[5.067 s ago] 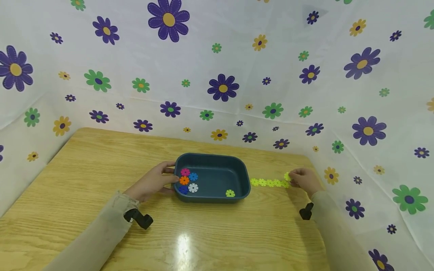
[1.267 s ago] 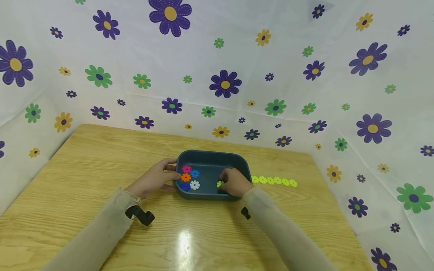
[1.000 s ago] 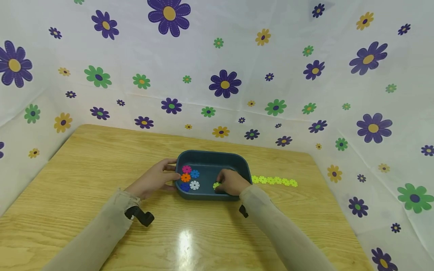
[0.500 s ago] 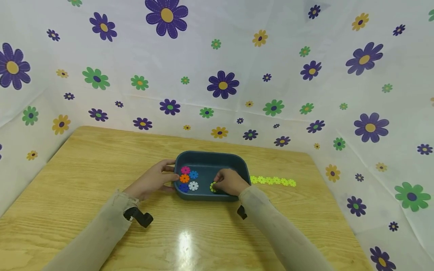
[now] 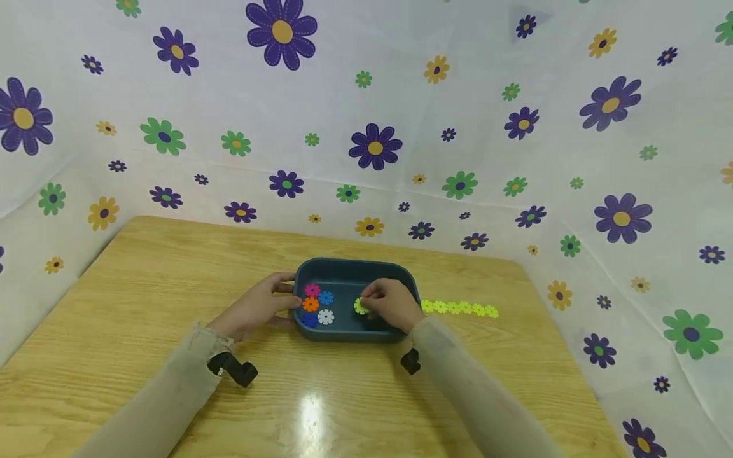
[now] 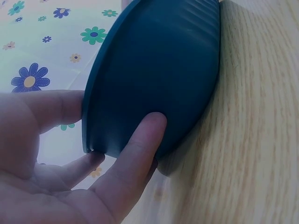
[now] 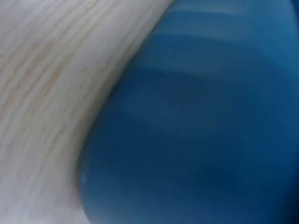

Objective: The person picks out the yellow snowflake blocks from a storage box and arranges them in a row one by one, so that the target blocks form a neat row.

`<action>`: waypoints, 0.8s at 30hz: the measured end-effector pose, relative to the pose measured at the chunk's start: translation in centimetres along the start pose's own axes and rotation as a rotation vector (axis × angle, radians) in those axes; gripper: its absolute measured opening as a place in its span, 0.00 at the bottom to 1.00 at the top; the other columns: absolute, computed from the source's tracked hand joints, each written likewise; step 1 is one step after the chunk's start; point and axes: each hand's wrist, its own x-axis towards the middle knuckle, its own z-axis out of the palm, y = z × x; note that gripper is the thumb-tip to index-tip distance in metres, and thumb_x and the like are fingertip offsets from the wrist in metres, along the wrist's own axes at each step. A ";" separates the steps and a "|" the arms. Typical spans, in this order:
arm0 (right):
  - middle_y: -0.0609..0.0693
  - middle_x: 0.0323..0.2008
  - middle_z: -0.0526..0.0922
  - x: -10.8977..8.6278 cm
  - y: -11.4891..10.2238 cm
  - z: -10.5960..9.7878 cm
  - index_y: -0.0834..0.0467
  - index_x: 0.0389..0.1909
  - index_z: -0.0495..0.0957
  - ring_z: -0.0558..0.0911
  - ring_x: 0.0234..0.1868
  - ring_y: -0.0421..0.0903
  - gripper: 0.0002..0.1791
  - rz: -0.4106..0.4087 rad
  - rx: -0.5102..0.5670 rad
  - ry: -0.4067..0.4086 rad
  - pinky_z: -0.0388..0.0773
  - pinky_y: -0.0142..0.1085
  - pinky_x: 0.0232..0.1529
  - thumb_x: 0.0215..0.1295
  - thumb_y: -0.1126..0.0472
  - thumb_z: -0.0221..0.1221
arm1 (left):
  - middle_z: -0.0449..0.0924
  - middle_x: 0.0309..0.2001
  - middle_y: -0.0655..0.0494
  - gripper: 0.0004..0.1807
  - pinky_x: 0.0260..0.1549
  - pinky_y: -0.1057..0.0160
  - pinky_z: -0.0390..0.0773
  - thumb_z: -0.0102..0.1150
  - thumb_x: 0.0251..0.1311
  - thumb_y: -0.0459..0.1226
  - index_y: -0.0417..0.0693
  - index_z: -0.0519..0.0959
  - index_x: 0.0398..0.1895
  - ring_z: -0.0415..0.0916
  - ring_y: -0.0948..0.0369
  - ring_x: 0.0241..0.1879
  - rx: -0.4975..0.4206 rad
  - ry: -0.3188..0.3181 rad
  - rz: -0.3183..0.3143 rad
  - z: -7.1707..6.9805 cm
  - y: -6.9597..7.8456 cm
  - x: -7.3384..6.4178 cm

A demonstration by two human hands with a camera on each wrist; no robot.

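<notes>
A dark blue tray [image 5: 350,268] stands on the wooden table [image 5: 143,286]. Several flower-shaped discs lie at its left end: pink [image 5: 312,291], blue [image 5: 326,297], orange [image 5: 310,305], white [image 5: 326,317] and dark blue [image 5: 308,320]. My right hand [image 5: 389,304] is inside the tray and pinches a yellow-green disc [image 5: 361,306]. My left hand [image 5: 260,305] holds the tray's left end, thumb on the rim; the left wrist view shows my fingers [image 6: 135,149] against the tray's outer wall [image 6: 159,70]. The right wrist view is filled by the blurred tray wall [image 7: 201,130].
A row of several yellow-green discs [image 5: 460,309] lies on the table just right of the tray. Flower-patterned cloth [image 5: 372,127] walls the table at the back and both sides. Bare wood [image 5: 321,394] stretches in front of the tray.
My right hand left the disc row, came into the tray and took the yellow-green disc, then carried it leftward. The left hand has stayed on the tray.
</notes>
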 end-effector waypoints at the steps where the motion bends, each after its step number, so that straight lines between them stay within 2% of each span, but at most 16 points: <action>1: 0.51 0.32 0.85 -0.2 0.0 -0.2 0.59 0.41 0.82 0.86 0.30 0.46 0.04 -0.006 0.008 0.008 0.88 0.38 0.38 0.71 0.63 0.65 | 0.60 0.71 0.33 0.37 0.50 0.48 0.87 0.58 0.73 0.32 0.42 0.55 0.80 0.77 0.42 0.58 -0.001 0.002 -0.002 0.0 0.0 0.0; 8: 0.54 0.36 0.85 -1.5 1.2 -3.7 0.62 0.45 0.81 0.86 0.34 0.50 0.06 -0.076 0.115 0.050 0.88 0.44 0.42 0.73 0.64 0.63 | 0.60 0.71 0.33 0.37 0.49 0.49 0.87 0.58 0.73 0.31 0.42 0.54 0.80 0.78 0.43 0.57 -0.004 0.001 -0.010 0.0 0.0 0.0; 10: 0.55 0.39 0.85 -2.0 1.8 -5.2 0.63 0.46 0.80 0.86 0.36 0.50 0.07 -0.070 0.153 0.065 0.88 0.44 0.44 0.73 0.64 0.63 | 0.60 0.71 0.33 0.37 0.49 0.48 0.87 0.58 0.73 0.31 0.42 0.54 0.80 0.79 0.43 0.56 -0.001 -0.002 -0.007 0.0 -0.1 0.1; 13: 0.58 0.42 0.85 -2.5 3.3 -7.7 0.65 0.49 0.79 0.87 0.39 0.51 0.10 -0.039 0.194 0.102 0.88 0.49 0.49 0.74 0.62 0.62 | 0.60 0.71 0.33 0.37 0.49 0.48 0.87 0.58 0.73 0.31 0.43 0.54 0.81 0.79 0.43 0.56 -0.002 0.001 -0.006 -0.1 -0.2 0.2; 17: 0.60 0.46 0.83 -3.4 6.6 -11.5 0.66 0.54 0.77 0.87 0.43 0.55 0.15 0.030 0.179 0.175 0.85 0.53 0.54 0.76 0.59 0.60 | 0.60 0.71 0.32 0.38 0.50 0.48 0.87 0.58 0.73 0.31 0.42 0.54 0.81 0.78 0.43 0.57 -0.004 -0.003 -0.001 -0.2 -0.3 0.2; 19: 0.61 0.48 0.83 -4.0 8.6 -13.5 0.66 0.57 0.76 0.87 0.46 0.56 0.18 0.066 0.144 0.212 0.86 0.49 0.53 0.77 0.57 0.59 | 0.59 0.71 0.32 0.38 0.50 0.48 0.87 0.58 0.73 0.31 0.42 0.54 0.81 0.78 0.42 0.57 -0.006 -0.005 0.001 -0.2 -0.3 0.2; 24: 0.63 0.52 0.82 -5.8 13.6 -17.7 0.68 0.60 0.74 0.88 0.42 0.48 0.21 0.168 0.036 0.299 0.86 0.47 0.53 0.79 0.55 0.56 | 0.59 0.71 0.31 0.38 0.50 0.48 0.87 0.58 0.73 0.31 0.41 0.53 0.81 0.78 0.41 0.58 -0.015 -0.010 0.006 -0.2 -0.2 0.1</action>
